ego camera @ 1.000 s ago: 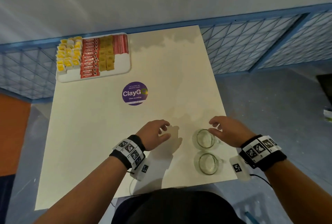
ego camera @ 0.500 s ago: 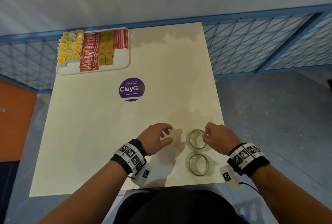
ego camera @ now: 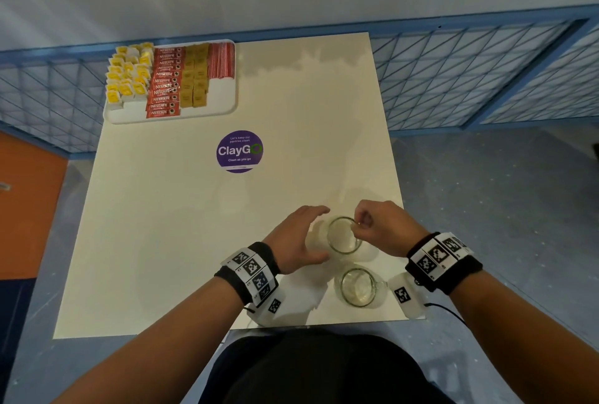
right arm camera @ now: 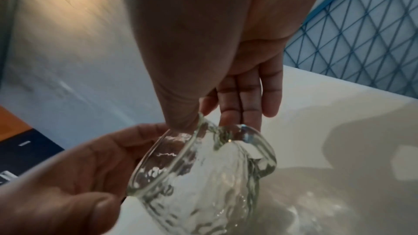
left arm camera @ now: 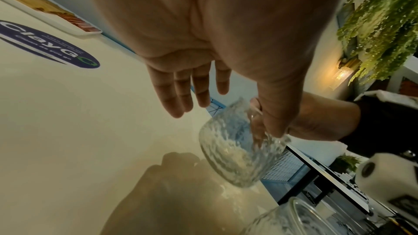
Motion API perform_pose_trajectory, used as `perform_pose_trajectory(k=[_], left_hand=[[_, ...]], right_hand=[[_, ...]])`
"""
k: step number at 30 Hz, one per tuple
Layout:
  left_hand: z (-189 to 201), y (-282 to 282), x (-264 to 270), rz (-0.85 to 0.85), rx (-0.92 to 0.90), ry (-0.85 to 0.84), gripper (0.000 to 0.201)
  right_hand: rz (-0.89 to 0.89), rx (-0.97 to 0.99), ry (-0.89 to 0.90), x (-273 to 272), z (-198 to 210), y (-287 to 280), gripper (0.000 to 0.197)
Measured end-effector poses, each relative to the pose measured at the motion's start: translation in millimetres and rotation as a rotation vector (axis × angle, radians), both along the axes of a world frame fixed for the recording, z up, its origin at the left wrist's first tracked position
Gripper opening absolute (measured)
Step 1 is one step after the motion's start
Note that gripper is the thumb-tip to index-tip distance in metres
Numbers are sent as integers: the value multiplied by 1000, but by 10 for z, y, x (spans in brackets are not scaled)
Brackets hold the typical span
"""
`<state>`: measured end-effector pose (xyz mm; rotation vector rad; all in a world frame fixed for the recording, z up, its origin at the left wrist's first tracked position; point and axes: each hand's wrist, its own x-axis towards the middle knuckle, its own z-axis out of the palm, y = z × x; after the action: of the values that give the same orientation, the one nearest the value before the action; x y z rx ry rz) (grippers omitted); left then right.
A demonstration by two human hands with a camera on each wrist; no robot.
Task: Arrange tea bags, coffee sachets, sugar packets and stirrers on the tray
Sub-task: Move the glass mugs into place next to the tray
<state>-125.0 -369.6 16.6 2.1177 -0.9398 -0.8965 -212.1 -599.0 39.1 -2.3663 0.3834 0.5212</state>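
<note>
Both hands have closed in on the far glass (ego camera: pixel 343 236): the right hand (ego camera: pixel 385 225) pinches its rim, the left hand (ego camera: pixel 298 238) spread open beside it. The filled tray (ego camera: pixel 223 102) sits at the table's (ego camera: pixel 162 225) far left.

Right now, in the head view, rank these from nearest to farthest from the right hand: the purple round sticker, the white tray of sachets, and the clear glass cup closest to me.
1. The near clear glass cup, just below the right hand, at the table's near edge.
2. The purple round sticker, mid-table, up and to the left.
3. The white tray, far left corner.
</note>
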Motion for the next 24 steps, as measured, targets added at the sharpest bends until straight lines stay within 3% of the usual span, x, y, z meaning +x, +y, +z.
perform_pose_trajectory(k=[5, 12, 21, 24], left_hand=[[46, -13, -33, 39, -88, -4, 95], [38, 68, -56, 73, -157, -85, 84], [-90, 277, 9, 194, -107, -64, 84], [-136, 337, 41, 235, -79, -51, 85]], right_hand=[[37, 121, -61, 111, 133, 105, 16], [48, 214, -100, 142, 183, 183, 15], [288, 84, -187, -191, 106, 185, 48], [386, 41, -114, -327, 39, 214, 53]])
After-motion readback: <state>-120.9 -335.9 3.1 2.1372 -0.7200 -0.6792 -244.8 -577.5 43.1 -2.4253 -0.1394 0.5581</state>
